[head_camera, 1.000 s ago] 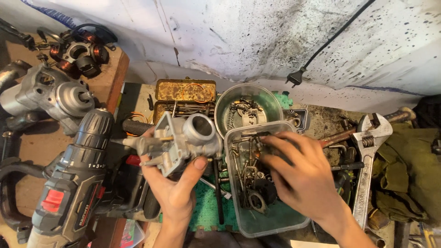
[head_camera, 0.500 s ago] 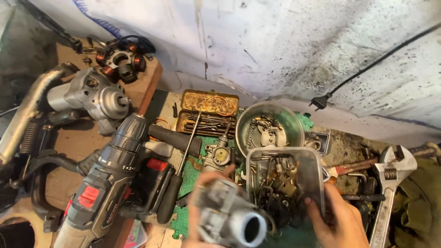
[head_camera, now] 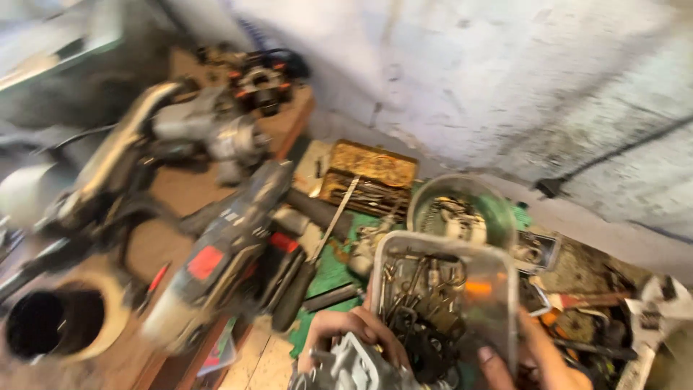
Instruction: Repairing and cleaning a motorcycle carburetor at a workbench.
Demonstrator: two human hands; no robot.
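My left hand (head_camera: 345, 331) is at the bottom edge, closed around a grey metal carburettor-like part (head_camera: 355, 370) that is half cut off by the frame. To its right stands a clear plastic container (head_camera: 505, 289) full of dark small metal parts. My right hand (head_camera: 538, 361) grips that container at its near right corner, with the thumb over the rim. The whole view is blurred by motion.
A cordless drill (head_camera: 220, 256) lies left of the container, with an angle grinder (head_camera: 206, 137) behind it on a wooden board. A brass tin (head_camera: 369, 172), a round bowl of parts (head_camera: 462, 208), a screwdriver (head_camera: 317, 249), an adjustable wrench (head_camera: 653, 318) and a tape roll (head_camera: 61, 325) surround them.
The view has swung left and blurred. The grey part has dropped to the bottom edge in my left hand. My right hand has left the container's inside and grips its near right corner.
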